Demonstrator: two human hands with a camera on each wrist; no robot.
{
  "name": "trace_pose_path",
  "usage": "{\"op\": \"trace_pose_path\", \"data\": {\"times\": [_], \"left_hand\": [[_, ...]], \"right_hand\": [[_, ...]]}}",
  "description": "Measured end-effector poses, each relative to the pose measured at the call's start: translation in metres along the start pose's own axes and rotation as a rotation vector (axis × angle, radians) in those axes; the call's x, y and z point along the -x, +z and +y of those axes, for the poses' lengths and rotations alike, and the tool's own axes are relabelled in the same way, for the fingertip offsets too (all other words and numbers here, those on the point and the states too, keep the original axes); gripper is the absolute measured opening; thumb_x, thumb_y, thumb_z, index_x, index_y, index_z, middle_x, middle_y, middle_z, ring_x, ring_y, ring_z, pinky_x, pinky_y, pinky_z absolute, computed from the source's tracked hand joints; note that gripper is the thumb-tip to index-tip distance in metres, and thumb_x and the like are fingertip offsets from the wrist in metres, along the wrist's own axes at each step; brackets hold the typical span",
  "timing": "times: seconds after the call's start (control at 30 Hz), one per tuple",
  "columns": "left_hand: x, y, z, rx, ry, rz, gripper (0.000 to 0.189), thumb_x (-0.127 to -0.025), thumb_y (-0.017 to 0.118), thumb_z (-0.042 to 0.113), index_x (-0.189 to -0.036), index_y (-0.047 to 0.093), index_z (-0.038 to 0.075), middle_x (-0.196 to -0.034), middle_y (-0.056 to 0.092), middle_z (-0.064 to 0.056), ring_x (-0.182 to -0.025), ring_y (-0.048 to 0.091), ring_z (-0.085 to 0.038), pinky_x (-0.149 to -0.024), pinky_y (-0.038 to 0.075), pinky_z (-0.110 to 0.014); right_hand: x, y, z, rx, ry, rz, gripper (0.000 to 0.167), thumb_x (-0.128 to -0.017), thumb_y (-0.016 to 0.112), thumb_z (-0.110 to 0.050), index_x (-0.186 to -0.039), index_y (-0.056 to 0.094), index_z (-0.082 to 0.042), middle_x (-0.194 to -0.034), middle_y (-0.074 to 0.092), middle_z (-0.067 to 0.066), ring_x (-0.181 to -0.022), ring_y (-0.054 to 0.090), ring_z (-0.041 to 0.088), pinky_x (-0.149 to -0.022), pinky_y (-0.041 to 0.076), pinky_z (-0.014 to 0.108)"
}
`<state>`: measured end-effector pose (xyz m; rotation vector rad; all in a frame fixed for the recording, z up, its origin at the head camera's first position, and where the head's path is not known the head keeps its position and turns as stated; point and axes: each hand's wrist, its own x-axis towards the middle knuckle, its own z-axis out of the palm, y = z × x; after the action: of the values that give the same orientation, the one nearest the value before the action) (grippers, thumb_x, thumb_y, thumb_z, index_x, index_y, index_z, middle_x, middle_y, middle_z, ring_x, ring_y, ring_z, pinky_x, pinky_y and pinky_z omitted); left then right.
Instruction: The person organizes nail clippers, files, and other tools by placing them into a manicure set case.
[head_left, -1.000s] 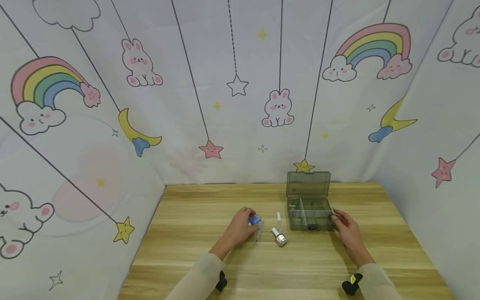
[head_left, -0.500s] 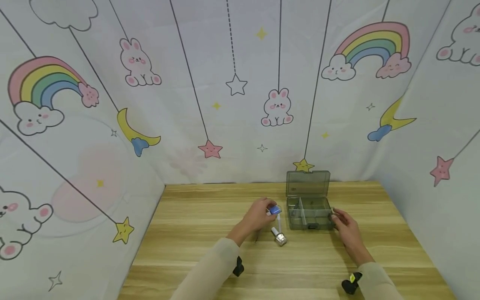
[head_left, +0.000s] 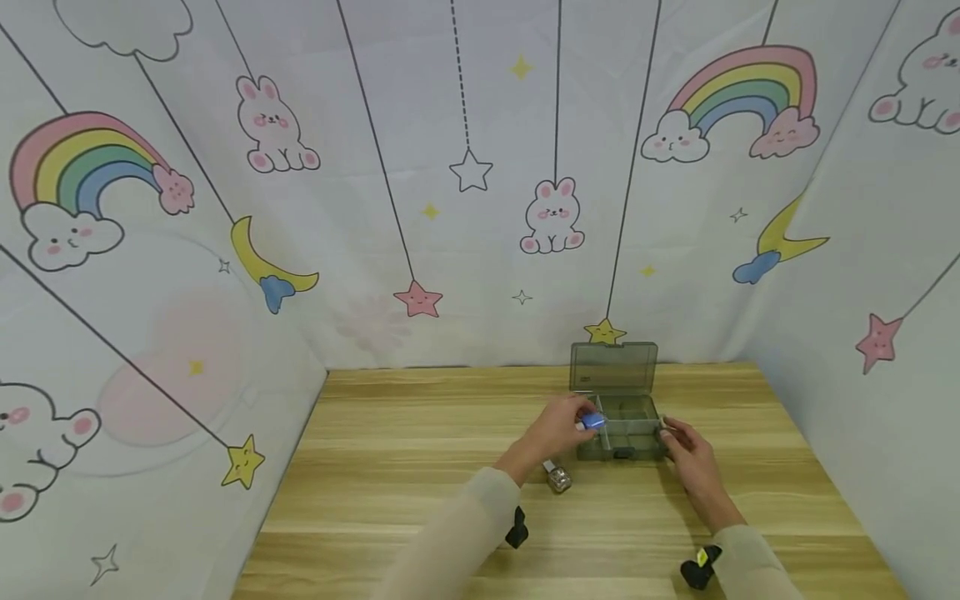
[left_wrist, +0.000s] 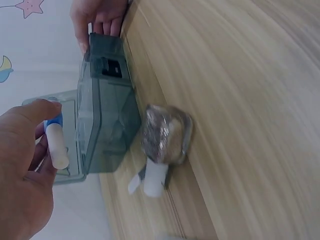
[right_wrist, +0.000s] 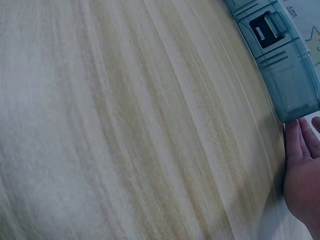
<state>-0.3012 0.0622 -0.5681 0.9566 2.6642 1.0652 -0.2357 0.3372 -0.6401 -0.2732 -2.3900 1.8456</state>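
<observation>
My left hand [head_left: 551,427] pinches a small bottle with a blue body [head_left: 593,421], like nail polish, over the left compartments of a divided box [head_left: 639,451]. Its white cap [left_wrist: 58,146] points out of the fingers in the left wrist view. The box is smoky green and see-through, and its lid [head_left: 613,367] stands raised at the back. At the box's right end, my right hand [head_left: 695,467] rests its extended fingers [right_wrist: 295,142] against the wall. A silver glittery nail polish bottle [left_wrist: 167,131] with a white cap lies in front of the box.
A blurred white slip-like piece [left_wrist: 135,183] lies beside the silver bottle. Wood-grain tabletop [head_left: 390,467] surrounds these things, with a printed backdrop [head_left: 480,250] rising behind. Black camera mounts sit at both wrists [head_left: 517,528].
My left hand has carried the blue bottle rightward from the table's middle to over the box, now covering the slim white stick from the head view. My right hand has stayed at the box.
</observation>
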Motion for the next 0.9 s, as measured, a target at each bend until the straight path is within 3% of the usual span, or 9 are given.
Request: {"op": "trace_pose_path", "data": {"times": [0.3, 0.5, 0.73, 0.9], "left_hand": [[-0.023, 0.029, 0.018, -0.044, 0.063, -0.030, 0.032, -0.099, 0.078, 0.022, -0.128, 0.072, 0.011, -0.115, 0.064, 0.003, -0.098, 0.061, -0.001, -0.082, 0.050, -0.012], [-0.029, 0.044, 0.027, -0.019, 0.042, -0.028, 0.031, -0.098, 0.080, 0.021, -0.127, 0.073, 0.013, -0.115, 0.065, 0.005, -0.099, 0.062, -0.002, -0.081, 0.050, -0.011], [-0.039, 0.062, 0.026, -0.039, 0.053, 0.008, 0.029, -0.095, 0.082, 0.020, -0.123, 0.075, 0.013, -0.112, 0.066, 0.006, -0.095, 0.060, 0.001, -0.081, 0.048, -0.009], [-0.044, 0.067, 0.028, -0.073, 0.064, 0.016, 0.028, -0.095, 0.082, 0.023, -0.122, 0.076, 0.015, -0.111, 0.065, 0.008, -0.093, 0.060, 0.003, -0.080, 0.047, -0.008]], "right_hand": [[0.001, -0.004, 0.000, 0.002, 0.014, -0.003, 0.058, -0.113, 0.054, -0.034, -0.157, 0.045, 0.002, -0.154, 0.049, 0.030, -0.109, 0.051, -0.012, -0.088, 0.049, 0.010], [0.002, -0.002, 0.003, 0.013, 0.029, -0.009, 0.057, -0.113, 0.054, -0.033, -0.157, 0.045, 0.001, -0.154, 0.049, 0.028, -0.111, 0.051, -0.010, -0.088, 0.049, 0.011], [-0.001, 0.000, 0.003, -0.012, 0.018, 0.015, 0.053, -0.113, 0.055, -0.029, -0.155, 0.048, 0.002, -0.151, 0.051, 0.030, -0.106, 0.053, -0.013, -0.086, 0.049, 0.011], [-0.003, 0.000, 0.002, 0.007, 0.024, 0.009, 0.054, -0.113, 0.054, -0.031, -0.156, 0.047, 0.000, -0.152, 0.051, 0.029, -0.105, 0.052, -0.014, -0.086, 0.049, 0.010]]}}
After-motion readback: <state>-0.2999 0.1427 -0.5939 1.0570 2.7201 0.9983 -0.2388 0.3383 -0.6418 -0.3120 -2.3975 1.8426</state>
